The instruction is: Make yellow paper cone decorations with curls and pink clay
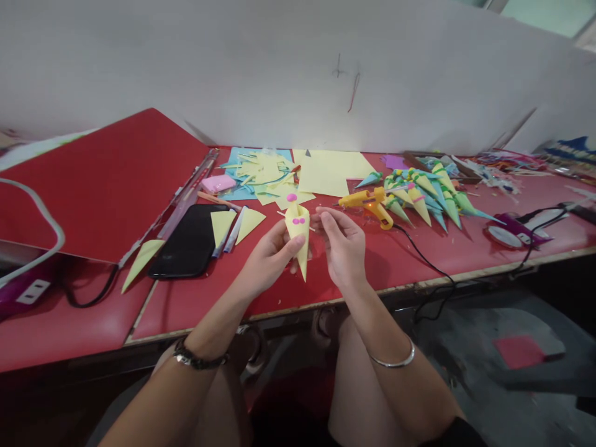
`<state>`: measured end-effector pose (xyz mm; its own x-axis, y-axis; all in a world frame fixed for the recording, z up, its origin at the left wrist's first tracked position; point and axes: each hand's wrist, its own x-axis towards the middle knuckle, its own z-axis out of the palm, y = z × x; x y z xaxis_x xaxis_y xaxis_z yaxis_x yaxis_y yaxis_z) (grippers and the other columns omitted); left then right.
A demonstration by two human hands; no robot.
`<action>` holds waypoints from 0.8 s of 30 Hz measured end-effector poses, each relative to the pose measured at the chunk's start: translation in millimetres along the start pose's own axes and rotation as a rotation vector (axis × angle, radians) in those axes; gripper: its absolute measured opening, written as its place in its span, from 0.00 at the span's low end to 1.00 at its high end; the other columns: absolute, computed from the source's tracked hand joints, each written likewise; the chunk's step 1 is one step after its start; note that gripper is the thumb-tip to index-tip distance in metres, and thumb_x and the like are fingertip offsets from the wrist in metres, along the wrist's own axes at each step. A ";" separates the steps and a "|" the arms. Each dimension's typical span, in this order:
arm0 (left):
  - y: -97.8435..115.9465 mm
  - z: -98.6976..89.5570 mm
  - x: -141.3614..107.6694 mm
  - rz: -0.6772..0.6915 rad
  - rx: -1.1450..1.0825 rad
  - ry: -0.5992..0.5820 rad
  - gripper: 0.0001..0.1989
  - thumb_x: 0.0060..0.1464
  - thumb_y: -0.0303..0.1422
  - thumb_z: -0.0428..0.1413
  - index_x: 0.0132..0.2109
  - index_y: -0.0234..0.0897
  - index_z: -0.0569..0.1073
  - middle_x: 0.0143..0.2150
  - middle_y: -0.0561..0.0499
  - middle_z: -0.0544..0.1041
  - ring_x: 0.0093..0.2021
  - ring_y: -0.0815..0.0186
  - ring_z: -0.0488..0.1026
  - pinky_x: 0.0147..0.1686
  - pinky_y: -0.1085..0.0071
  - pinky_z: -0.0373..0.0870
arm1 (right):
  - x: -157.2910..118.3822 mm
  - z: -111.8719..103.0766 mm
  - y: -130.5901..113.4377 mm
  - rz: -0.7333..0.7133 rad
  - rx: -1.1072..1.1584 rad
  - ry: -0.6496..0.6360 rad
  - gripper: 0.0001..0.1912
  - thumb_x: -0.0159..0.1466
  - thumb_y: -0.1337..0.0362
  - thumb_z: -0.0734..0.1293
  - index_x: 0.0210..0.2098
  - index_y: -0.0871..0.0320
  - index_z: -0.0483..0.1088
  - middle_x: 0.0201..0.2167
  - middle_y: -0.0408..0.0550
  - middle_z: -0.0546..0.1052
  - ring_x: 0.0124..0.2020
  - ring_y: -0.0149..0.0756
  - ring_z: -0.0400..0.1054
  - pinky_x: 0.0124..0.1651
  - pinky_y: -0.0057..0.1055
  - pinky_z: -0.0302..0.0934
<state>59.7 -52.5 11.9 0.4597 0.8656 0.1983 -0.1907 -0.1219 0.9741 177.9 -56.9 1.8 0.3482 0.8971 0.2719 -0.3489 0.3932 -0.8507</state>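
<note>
My left hand grips a small yellow paper cone, its point turned down and its mouth up. Pink dots mark the cone's front, and another pink dot sits on a tab above its mouth. Thin pale ends stick out on both sides of the cone. Just right of it is my right hand, with thumb and forefinger pinched together close to the cone's rim. Whatever those fingertips hold, if anything, is too small to make out. A yellow glue gun with a small orange light lies to the right of my hands.
Yellow and blue paper cones are heaped at the right. Yellow sheets and paper scraps lie at the back. A black phone, flat yellow pieces and a pink block are on the left. A black cord crosses the table edge.
</note>
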 end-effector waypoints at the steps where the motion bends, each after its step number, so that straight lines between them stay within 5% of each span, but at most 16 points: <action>1: 0.1 0.0 0.1 0.001 0.004 -0.004 0.12 0.51 0.37 0.52 0.41 0.34 0.65 0.20 0.59 0.66 0.16 0.78 0.61 0.14 0.81 0.58 | -0.4 -0.1 -0.4 -0.016 -0.019 0.005 0.05 0.54 0.62 0.66 0.29 0.55 0.72 0.27 0.41 0.75 0.30 0.29 0.70 0.35 0.29 0.67; 24: -1.6 2.0 0.7 -0.021 0.017 0.012 0.14 0.52 0.38 0.52 0.44 0.36 0.65 0.24 0.57 0.69 0.20 0.75 0.64 0.17 0.80 0.61 | -4.2 1.0 -6.9 -0.369 -0.376 -0.117 0.09 0.56 0.70 0.65 0.34 0.51 0.74 0.32 0.42 0.68 0.36 0.28 0.65 0.39 0.28 0.63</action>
<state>62.0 -52.7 10.7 0.4535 0.8737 0.1764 -0.1663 -0.1115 0.9798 178.0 -63.2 7.0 0.2822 0.7380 0.6129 0.1215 0.6063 -0.7859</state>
